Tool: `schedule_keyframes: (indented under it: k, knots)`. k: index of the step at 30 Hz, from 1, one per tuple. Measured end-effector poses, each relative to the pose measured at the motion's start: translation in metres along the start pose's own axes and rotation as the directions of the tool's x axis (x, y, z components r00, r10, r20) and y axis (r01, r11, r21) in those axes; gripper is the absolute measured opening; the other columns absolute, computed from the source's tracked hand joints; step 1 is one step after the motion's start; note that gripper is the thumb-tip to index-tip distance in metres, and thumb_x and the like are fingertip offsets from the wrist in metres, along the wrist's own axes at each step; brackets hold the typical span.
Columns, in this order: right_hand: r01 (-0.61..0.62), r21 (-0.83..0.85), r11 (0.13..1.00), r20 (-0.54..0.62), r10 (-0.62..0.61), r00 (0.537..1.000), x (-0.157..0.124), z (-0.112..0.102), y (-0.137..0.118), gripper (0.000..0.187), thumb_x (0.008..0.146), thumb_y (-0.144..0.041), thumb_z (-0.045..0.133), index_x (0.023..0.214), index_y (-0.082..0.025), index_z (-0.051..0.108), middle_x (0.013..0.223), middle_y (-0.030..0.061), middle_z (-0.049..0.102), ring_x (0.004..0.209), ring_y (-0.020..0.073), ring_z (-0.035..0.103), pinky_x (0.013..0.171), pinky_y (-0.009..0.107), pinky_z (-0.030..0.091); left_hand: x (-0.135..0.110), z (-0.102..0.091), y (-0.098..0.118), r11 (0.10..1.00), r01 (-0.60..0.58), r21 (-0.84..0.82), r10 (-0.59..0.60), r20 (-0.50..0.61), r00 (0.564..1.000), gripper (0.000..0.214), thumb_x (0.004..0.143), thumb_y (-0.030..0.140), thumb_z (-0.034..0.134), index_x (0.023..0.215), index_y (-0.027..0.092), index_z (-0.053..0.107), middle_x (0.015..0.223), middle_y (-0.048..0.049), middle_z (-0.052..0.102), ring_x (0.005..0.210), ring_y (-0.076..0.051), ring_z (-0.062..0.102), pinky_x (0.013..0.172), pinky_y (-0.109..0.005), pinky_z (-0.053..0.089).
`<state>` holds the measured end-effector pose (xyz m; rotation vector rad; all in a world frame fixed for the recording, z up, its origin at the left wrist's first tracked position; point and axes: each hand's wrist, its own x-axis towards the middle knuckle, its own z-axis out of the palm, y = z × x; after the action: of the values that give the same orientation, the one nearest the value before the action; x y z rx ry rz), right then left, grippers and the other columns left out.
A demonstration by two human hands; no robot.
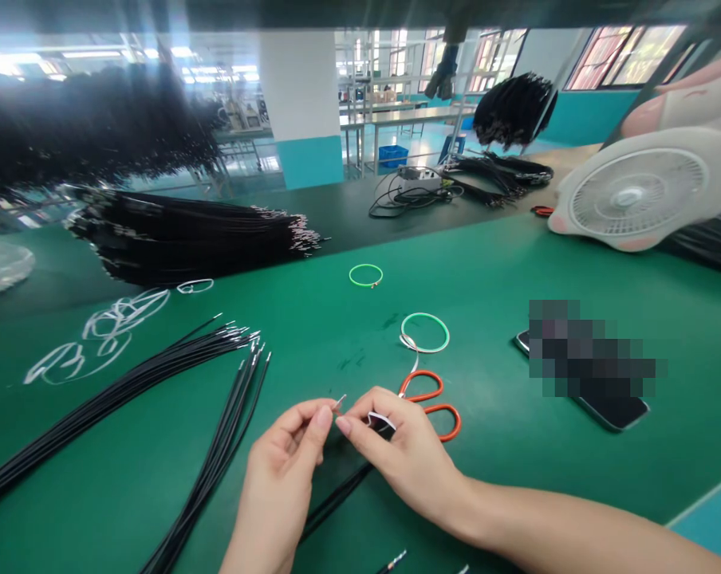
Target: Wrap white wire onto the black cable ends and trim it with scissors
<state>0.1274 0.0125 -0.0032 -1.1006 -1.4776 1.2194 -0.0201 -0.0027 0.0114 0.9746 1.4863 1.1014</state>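
A green work table [516, 271] sits in a bright factory hall, with a white pillar [301, 104] and windows far beyond the hands. Left of the hands a loose bundle [157, 375] of long black leads lies flat. Further out are white loops [109, 327] and a tall stack [187, 235] of more leads.

The left hand [282, 470] and right hand [405, 458] meet close to the body. Each pinches the bare tip of one black wire [335, 501] between thumb and forefinger, and the wire trails back beneath them.

Orange-handled scissors [435, 399] lie just beyond the right hand. Past them are a white ring [425, 332] and a green ring [365, 275] on open green surface. Right of the hands lies a phone [612, 406], its screen blurred. A white fan [636, 191] stands at the far right edge.
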Motion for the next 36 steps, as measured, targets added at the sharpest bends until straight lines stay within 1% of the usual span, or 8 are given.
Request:
schedule_keyframes:
  k: [3,6,9,12,15,21,31,36]
  knots:
    - [0.019,-0.027,0.999,0.004,-0.019,1.000,0.000,0.000,0.000,0.016,0.089,-0.030,0.060,0.078,-0.018,0.063,0.074,-0.0002,0.061,0.069,0.0131,0.054,0.065,0.024,0.042,0.001,-0.003,0.000,1.000,-0.011,-0.019,0.011,0.031,0.999,0.034,0.078,0.048,0.068,0.098,0.021,0.068,0.067,0.0039,0.059,0.065,-0.010,0.046,0.060,-0.017,0.039]
    - [0.044,-0.057,0.997,-0.004,-0.044,0.999,-0.001,0.001,-0.001,0.016,0.089,-0.027,0.058,0.076,-0.018,0.062,0.072,-0.0007,0.060,0.066,0.0122,0.053,0.063,0.023,0.042,0.003,-0.002,0.000,0.998,-0.056,0.015,0.056,-0.004,0.998,0.031,0.074,0.047,0.072,0.086,0.019,0.068,0.072,0.0018,0.063,0.066,-0.010,0.049,0.063,-0.018,0.042]
    - [0.068,-0.084,0.994,-0.024,-0.070,0.997,-0.001,0.004,-0.003,0.017,0.088,-0.024,0.057,0.072,-0.018,0.060,0.070,-0.0011,0.058,0.064,0.0117,0.052,0.060,0.023,0.042,0.004,0.002,-0.004,0.993,-0.085,0.076,0.089,-0.047,0.995,0.032,0.074,0.048,0.071,0.077,0.017,0.066,0.072,0.0001,0.065,0.062,-0.011,0.051,0.058,-0.019,0.042]
    - [0.077,-0.104,0.992,-0.029,-0.080,0.996,0.000,0.006,-0.004,0.017,0.087,-0.023,0.057,0.071,-0.018,0.059,0.068,-0.0011,0.057,0.061,0.0115,0.051,0.056,0.022,0.041,0.005,0.003,-0.009,0.989,-0.082,0.125,0.090,-0.065,0.994,0.034,0.076,0.051,0.067,0.079,0.017,0.066,0.063,0.0027,0.059,0.054,-0.010,0.046,0.050,-0.019,0.036]
    - [0.071,-0.106,0.992,-0.014,-0.073,0.997,0.001,0.005,-0.004,0.018,0.088,-0.024,0.056,0.071,-0.019,0.058,0.066,-0.0013,0.056,0.060,0.0114,0.050,0.054,0.022,0.040,0.005,0.003,-0.013,0.986,-0.080,0.145,0.088,-0.051,0.995,0.035,0.077,0.052,0.066,0.080,0.017,0.066,0.056,0.0048,0.052,0.051,-0.010,0.041,0.048,-0.020,0.033]
    - [0.048,-0.085,0.995,-0.014,-0.049,0.999,0.001,0.005,-0.004,0.019,0.088,-0.026,0.057,0.069,-0.019,0.056,0.061,-0.0025,0.053,0.057,0.0112,0.048,0.051,0.022,0.039,0.003,0.003,-0.012,0.989,-0.082,0.123,0.088,-0.044,0.995,0.039,0.078,0.054,0.064,0.086,0.017,0.068,0.058,0.0037,0.053,0.053,-0.011,0.040,0.047,-0.020,0.032]
    - [0.044,-0.090,0.995,0.020,-0.042,0.999,0.001,0.003,-0.003,0.018,0.089,-0.026,0.055,0.073,-0.018,0.059,0.063,-0.0019,0.056,0.057,0.0114,0.048,0.052,0.022,0.039,0.000,0.004,-0.011,0.999,0.038,-0.001,-0.038,0.006,0.999,0.039,0.081,0.054,0.062,0.089,0.016,0.065,0.062,0.0044,0.049,0.050,-0.007,0.032,0.044,-0.020,0.025]
    - [0.062,-0.087,0.994,0.024,-0.060,0.998,0.001,0.003,-0.004,0.019,0.090,-0.024,0.055,0.072,-0.019,0.058,0.063,-0.0021,0.055,0.056,0.0110,0.047,0.051,0.022,0.037,-0.003,0.005,-0.009,0.987,0.116,-0.114,-0.110,0.056,0.992,0.037,0.079,0.052,0.065,0.075,0.016,0.061,0.063,0.0045,0.048,0.049,-0.006,0.030,0.042,-0.018,0.024]
